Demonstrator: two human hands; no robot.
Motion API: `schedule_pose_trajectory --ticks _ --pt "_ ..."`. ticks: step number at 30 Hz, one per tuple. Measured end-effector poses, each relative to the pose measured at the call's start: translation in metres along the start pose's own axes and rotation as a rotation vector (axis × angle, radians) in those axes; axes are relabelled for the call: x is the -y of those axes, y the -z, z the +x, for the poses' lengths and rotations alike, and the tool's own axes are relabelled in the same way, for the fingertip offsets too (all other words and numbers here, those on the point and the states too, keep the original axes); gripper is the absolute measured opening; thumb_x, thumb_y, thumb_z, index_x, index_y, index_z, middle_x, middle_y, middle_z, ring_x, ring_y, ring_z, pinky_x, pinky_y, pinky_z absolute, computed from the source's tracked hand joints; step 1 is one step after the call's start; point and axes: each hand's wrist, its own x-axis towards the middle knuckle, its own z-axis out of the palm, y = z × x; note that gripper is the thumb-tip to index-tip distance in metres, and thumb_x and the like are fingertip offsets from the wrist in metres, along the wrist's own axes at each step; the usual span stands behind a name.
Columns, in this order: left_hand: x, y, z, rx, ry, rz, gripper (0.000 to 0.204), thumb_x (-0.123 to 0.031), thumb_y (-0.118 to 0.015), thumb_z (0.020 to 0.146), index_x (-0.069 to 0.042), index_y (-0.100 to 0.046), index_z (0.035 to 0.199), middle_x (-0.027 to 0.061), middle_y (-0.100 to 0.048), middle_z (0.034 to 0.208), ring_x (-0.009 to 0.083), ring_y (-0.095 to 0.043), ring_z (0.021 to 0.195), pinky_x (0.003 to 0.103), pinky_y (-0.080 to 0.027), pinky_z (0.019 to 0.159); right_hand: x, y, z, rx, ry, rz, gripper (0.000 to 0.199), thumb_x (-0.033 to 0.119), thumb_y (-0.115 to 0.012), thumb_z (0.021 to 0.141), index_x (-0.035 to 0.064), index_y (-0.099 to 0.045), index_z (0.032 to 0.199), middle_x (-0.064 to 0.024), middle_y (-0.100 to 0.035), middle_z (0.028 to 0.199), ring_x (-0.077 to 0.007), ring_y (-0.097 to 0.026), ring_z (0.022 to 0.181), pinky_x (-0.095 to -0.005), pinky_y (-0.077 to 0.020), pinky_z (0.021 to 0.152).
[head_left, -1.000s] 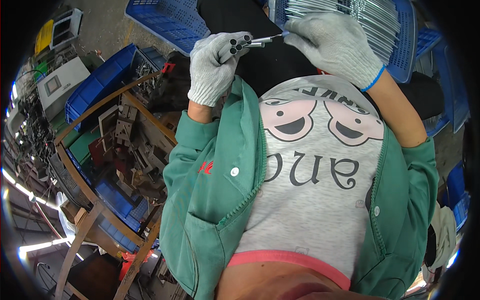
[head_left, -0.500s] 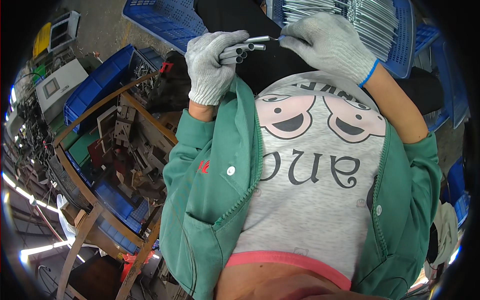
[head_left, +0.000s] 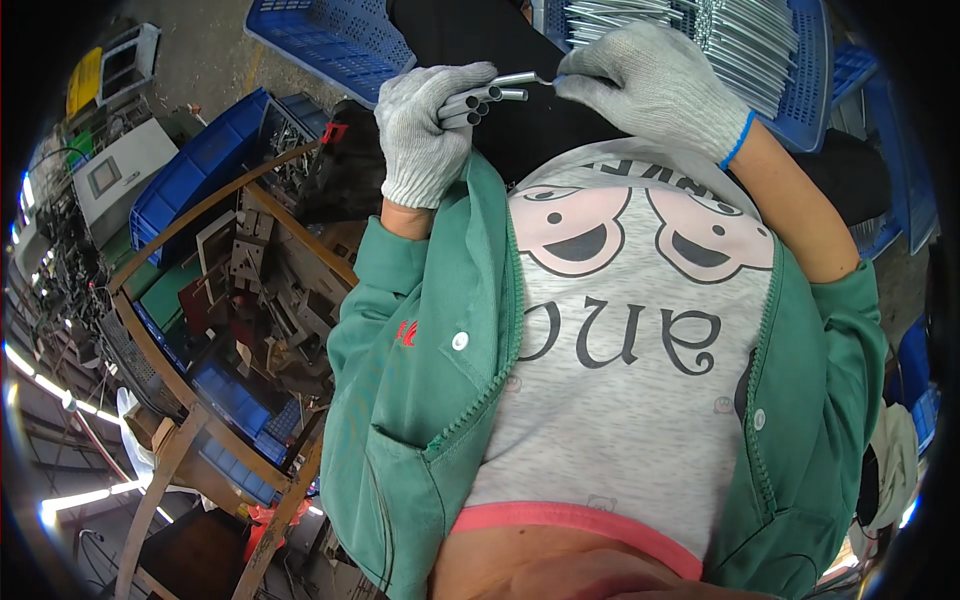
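Observation:
My left hand [head_left: 425, 130], in a light knitted glove, is closed around several short silvery metal tubes [head_left: 466, 105]. Their open ends show beside the fingers, while one tube [head_left: 515, 78] juts out above the rest, pointing right. In a matching glove with a blue cuff edge, my right hand [head_left: 640, 90] pinches a thin metal-tipped tool with a blue part [head_left: 557, 80]. Its tip meets the end of the upper tube or lies just beside it; I cannot tell which. The gloved fingers hide most of the tool.
Beyond my right hand stands a blue crate [head_left: 815, 75] of long shiny rods [head_left: 750, 50]. Another blue perforated crate [head_left: 330, 45] lies at the far left. A wooden-edged frame [head_left: 185, 400] with metal blocks and blue bins is at my left, near a grey control box [head_left: 125, 175].
Both hands have shifted only very slightly. The tubes and the thin tool keep nearly the same position against each other.

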Motion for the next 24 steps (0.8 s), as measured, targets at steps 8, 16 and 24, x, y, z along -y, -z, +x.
schedule_pose_trajectory --ticks 8,16,24 --pt "0.0 0.006 0.0 0.093 0.036 0.036 0.031 -0.001 -0.069 0.074 -0.014 -0.077 0.101 -0.0014 -0.073 0.081 0.0149 -0.061 0.066 0.029 -0.047 0.072 -0.028 -0.023 0.01 -0.088 0.058 0.384 0.029 0.029 -0.06 0.087 0.0031 -0.073 0.082 -0.0138 -0.071 0.076 -0.035 -0.066 0.069 -0.0379 -0.0503 0.065" --pt "0.008 0.0 -0.01 0.086 0.285 -0.157 0.025 -0.001 -0.068 0.077 -0.009 -0.071 0.101 0.003 -0.068 0.073 0.0197 -0.059 0.058 0.031 -0.046 0.056 -0.023 -0.008 0.006 -0.1 0.052 0.393 0.028 0.027 -0.06 0.088 0.0026 -0.073 0.085 -0.0138 -0.071 0.077 -0.0351 -0.065 0.07 -0.0378 -0.05 0.066" --pt "0.004 0.004 -0.011 0.138 0.36 -0.226 0.023 0.0 -0.065 0.076 -0.006 -0.069 0.097 0.0056 -0.067 0.072 0.0202 -0.057 0.055 0.031 -0.047 0.053 -0.03 -0.019 0.009 -0.338 0.384 0.283 0.028 0.028 -0.06 0.088 0.0028 -0.073 0.085 -0.0142 -0.07 0.075 -0.0348 -0.065 0.069 -0.0382 -0.0494 0.067"
